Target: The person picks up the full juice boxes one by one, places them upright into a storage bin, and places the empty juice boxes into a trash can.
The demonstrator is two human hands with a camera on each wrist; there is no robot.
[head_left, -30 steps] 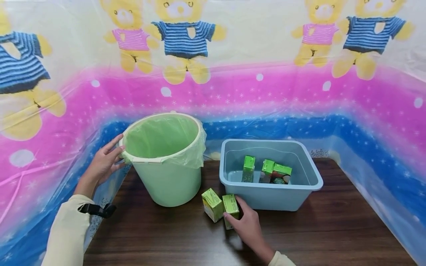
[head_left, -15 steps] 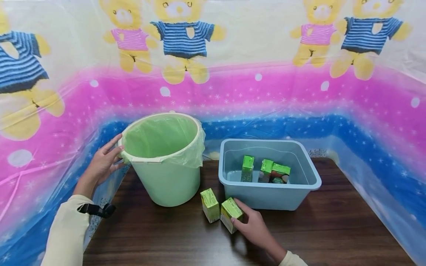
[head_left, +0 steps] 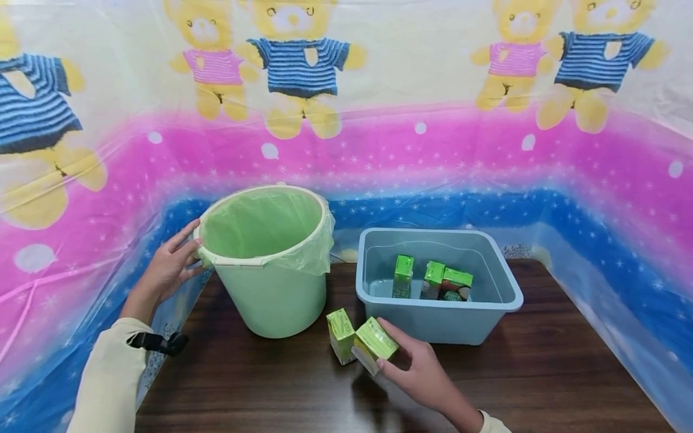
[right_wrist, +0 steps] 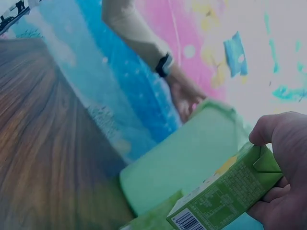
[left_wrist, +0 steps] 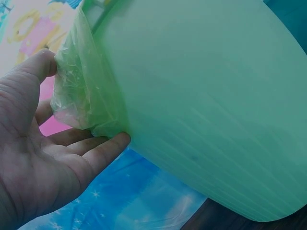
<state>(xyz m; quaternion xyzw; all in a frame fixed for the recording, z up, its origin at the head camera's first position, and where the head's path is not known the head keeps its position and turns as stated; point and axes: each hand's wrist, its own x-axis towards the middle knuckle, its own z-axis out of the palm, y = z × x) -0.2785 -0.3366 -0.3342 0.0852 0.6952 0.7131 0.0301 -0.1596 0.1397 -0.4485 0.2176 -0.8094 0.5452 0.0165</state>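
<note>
My right hand (head_left: 419, 370) grips a small green juice carton (head_left: 377, 340) between thumb and fingers, tilted, with a shadow on the table below it. Just left of it a second green juice carton (head_left: 340, 337) stands on the table, overlapped by the held one in the head view. In the right wrist view the held carton (right_wrist: 225, 187) shows its printed side and a barcode. My left hand (head_left: 168, 267) rests at the left rim of a light green bucket (head_left: 276, 300). Its fairly straight fingers touch the bucket and the clear green liner bag (left_wrist: 81, 91) folded over the rim.
A grey-blue plastic tub (head_left: 433, 322) stands right of the bucket, holding several green juice cartons (head_left: 403, 276). Both containers stand on a dark wooden table (head_left: 541, 373). A teddy-bear patterned sheet (head_left: 379, 150) encloses the back and sides.
My right hand has turned the juice carton, tilted it and raised it slightly, drawing back a little to the right. The standing carton has turned slightly; my left hand stays at the bucket rim.
</note>
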